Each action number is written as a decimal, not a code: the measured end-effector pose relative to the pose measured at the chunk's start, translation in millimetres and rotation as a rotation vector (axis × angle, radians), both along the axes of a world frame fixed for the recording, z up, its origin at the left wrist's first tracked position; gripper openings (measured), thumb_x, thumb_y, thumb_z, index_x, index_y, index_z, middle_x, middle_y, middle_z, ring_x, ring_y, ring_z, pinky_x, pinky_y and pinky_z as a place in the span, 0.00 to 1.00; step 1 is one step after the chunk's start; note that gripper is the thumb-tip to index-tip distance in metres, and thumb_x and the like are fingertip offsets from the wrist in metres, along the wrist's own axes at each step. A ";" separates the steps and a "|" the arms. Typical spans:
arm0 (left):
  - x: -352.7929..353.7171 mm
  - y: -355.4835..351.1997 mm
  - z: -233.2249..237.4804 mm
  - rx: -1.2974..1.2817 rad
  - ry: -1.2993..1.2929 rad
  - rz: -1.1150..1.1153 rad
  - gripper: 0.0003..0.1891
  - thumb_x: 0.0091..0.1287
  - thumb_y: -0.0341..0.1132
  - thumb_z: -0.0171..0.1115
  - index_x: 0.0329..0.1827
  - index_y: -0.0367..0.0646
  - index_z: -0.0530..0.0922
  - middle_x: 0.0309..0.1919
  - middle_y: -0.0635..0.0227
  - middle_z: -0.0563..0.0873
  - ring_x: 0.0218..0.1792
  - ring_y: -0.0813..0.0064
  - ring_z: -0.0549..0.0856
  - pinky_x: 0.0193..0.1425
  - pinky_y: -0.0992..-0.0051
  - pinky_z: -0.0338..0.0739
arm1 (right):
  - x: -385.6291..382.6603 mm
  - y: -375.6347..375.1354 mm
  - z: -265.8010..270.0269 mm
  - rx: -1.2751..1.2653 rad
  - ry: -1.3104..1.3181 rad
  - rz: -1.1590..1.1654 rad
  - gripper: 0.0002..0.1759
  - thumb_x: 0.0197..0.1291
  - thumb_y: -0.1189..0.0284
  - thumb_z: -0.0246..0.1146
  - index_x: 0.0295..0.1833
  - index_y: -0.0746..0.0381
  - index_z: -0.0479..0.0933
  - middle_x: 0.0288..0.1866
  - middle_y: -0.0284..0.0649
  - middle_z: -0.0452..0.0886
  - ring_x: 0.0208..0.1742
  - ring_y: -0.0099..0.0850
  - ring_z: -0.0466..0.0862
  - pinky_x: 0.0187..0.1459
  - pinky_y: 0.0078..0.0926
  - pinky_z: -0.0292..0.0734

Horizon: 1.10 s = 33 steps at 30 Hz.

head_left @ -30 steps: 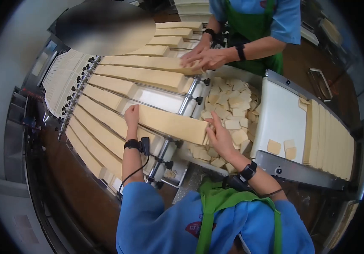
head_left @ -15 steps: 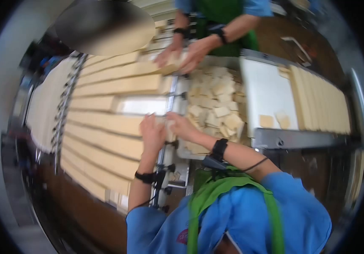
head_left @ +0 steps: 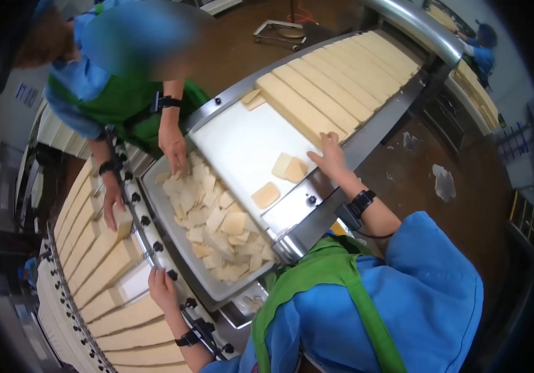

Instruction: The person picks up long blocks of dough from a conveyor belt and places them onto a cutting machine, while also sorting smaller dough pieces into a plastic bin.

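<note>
My right hand (head_left: 331, 156) lies with fingers spread on the near end of a long pale slab (head_left: 298, 109), at the edge of the white belt (head_left: 236, 146). Two small pale pieces (head_left: 290, 168) sit just left of that hand, and a third piece (head_left: 265, 194) lies lower on the belt. My left hand (head_left: 162, 288) rests on the rail of the left conveyor, beside a slab (head_left: 127, 314), and holds nothing. Between both hands stands a metal tray (head_left: 161, 214) full of cut-off pieces (head_left: 217, 224).
A co-worker in blue with a green apron stands across the tray, with one hand (head_left: 172, 147) in the pieces and the other (head_left: 113, 200) on a block. Several slabs (head_left: 354, 68) line the right belt. Black knobs (head_left: 155, 247) run along the left rail. Brown floor lies at the right.
The view has swung round. My right hand moved from the tray side to the slab on the right belt. My left hand let go of the slab it was handling and sits on the rail.
</note>
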<state>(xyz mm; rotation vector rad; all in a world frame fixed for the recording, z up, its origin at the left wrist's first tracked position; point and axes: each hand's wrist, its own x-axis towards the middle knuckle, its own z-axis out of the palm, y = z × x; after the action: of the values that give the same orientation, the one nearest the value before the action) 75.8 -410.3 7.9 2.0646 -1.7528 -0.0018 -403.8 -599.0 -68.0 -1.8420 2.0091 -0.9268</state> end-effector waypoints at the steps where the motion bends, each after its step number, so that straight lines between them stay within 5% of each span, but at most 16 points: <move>1: -19.1 -24.5 0.8 -0.013 0.049 -0.080 0.09 0.58 0.29 0.56 0.41 0.39 0.78 0.49 0.52 0.77 0.50 0.56 0.77 0.54 0.68 0.71 | -19.0 -4.8 -3.1 0.073 -0.012 -0.060 0.31 0.46 0.65 0.65 0.54 0.69 0.64 0.53 0.57 0.64 0.50 0.52 0.71 0.51 0.38 0.70; 2: -39.9 -51.1 1.6 -0.028 0.097 -0.156 0.09 0.59 0.29 0.56 0.42 0.39 0.78 0.49 0.53 0.78 0.50 0.56 0.77 0.54 0.67 0.70 | -32.1 -13.9 -6.7 0.144 -0.027 -0.116 0.32 0.46 0.65 0.65 0.54 0.70 0.64 0.53 0.58 0.64 0.51 0.53 0.71 0.51 0.38 0.70; 3: -62.2 -78.7 -2.9 -0.028 0.115 -0.210 0.10 0.58 0.29 0.56 0.42 0.40 0.78 0.48 0.53 0.78 0.49 0.56 0.77 0.54 0.67 0.71 | -37.5 -20.5 -16.6 0.067 -0.068 -0.114 0.27 0.40 0.69 0.69 0.44 0.73 0.66 0.47 0.57 0.65 0.45 0.56 0.73 0.47 0.42 0.72; 10: -250.7 -298.6 -67.9 -0.085 0.240 -0.656 0.21 0.62 0.34 0.54 0.57 0.34 0.68 0.54 0.49 0.73 0.57 0.54 0.71 0.61 0.66 0.65 | -34.0 -37.1 -19.7 0.146 -0.045 -0.044 0.23 0.42 0.73 0.65 0.41 0.72 0.64 0.46 0.60 0.63 0.38 0.58 0.75 0.40 0.45 0.75; 12: -298.3 -361.8 -86.6 -0.049 0.164 -0.628 0.23 0.61 0.33 0.53 0.57 0.30 0.65 0.54 0.44 0.71 0.57 0.51 0.69 0.62 0.64 0.63 | -37.0 -36.4 -14.6 0.129 -0.063 0.008 0.21 0.44 0.75 0.63 0.41 0.72 0.63 0.46 0.61 0.63 0.35 0.59 0.75 0.37 0.46 0.75; 13: -313.0 -387.1 -87.7 0.001 0.206 -0.626 0.23 0.59 0.33 0.53 0.56 0.30 0.65 0.54 0.44 0.70 0.57 0.51 0.69 0.62 0.62 0.63 | -33.4 -33.8 -5.4 0.305 -0.146 0.017 0.24 0.46 0.73 0.64 0.45 0.71 0.61 0.50 0.61 0.62 0.45 0.59 0.72 0.44 0.46 0.71; 16: -344.1 -455.0 -106.4 0.081 0.051 -0.512 0.23 0.57 0.33 0.54 0.55 0.31 0.66 0.53 0.49 0.72 0.56 0.53 0.69 0.60 0.62 0.64 | -35.6 -32.7 2.5 0.290 -0.180 0.043 0.24 0.46 0.74 0.63 0.46 0.71 0.61 0.51 0.60 0.62 0.44 0.59 0.72 0.44 0.46 0.71; 17: -349.3 -471.4 -107.4 0.158 0.014 -0.479 0.24 0.56 0.33 0.54 0.55 0.31 0.67 0.52 0.51 0.72 0.55 0.54 0.69 0.59 0.62 0.65 | -37.5 -32.6 -5.3 0.196 -0.103 0.078 0.25 0.45 0.75 0.65 0.45 0.71 0.59 0.49 0.60 0.61 0.36 0.59 0.75 0.35 0.46 0.76; 28: -298.5 -433.8 -54.6 0.512 -0.180 -0.146 0.27 0.45 0.42 0.62 0.48 0.37 0.75 0.49 0.59 0.75 0.54 0.61 0.71 0.56 0.62 0.65 | -38.2 -31.8 4.1 0.127 -0.014 0.308 0.24 0.44 0.69 0.64 0.44 0.68 0.63 0.46 0.55 0.66 0.43 0.54 0.74 0.41 0.43 0.73; 29: -278.9 -418.0 -50.7 0.535 -0.174 -0.091 0.28 0.44 0.43 0.63 0.48 0.37 0.74 0.49 0.58 0.75 0.54 0.61 0.71 0.56 0.61 0.65 | -39.2 -34.9 10.3 0.209 -0.023 0.384 0.26 0.44 0.67 0.64 0.46 0.68 0.65 0.46 0.54 0.67 0.44 0.52 0.74 0.44 0.43 0.73; 32: -212.6 -357.0 -63.5 0.468 -0.069 -0.033 0.28 0.42 0.44 0.66 0.45 0.36 0.73 0.46 0.55 0.76 0.52 0.61 0.72 0.53 0.62 0.67 | -46.9 -49.1 -19.0 -0.106 0.166 0.495 0.34 0.39 0.65 0.67 0.53 0.66 0.63 0.49 0.53 0.67 0.45 0.51 0.74 0.45 0.42 0.73; 33: -191.9 -333.0 -72.6 0.416 -0.021 -0.035 0.29 0.41 0.44 0.67 0.44 0.36 0.73 0.44 0.54 0.76 0.50 0.61 0.73 0.52 0.62 0.68 | -37.5 -55.0 -12.0 0.059 0.183 0.468 0.38 0.37 0.65 0.69 0.55 0.66 0.61 0.51 0.53 0.67 0.45 0.51 0.74 0.46 0.42 0.73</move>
<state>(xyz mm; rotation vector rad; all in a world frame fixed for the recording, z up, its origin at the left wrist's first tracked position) -116.1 -743.3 -64.7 2.3197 -1.9296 -0.3873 -441.3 -654.0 -80.0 -2.2875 1.5582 -0.5755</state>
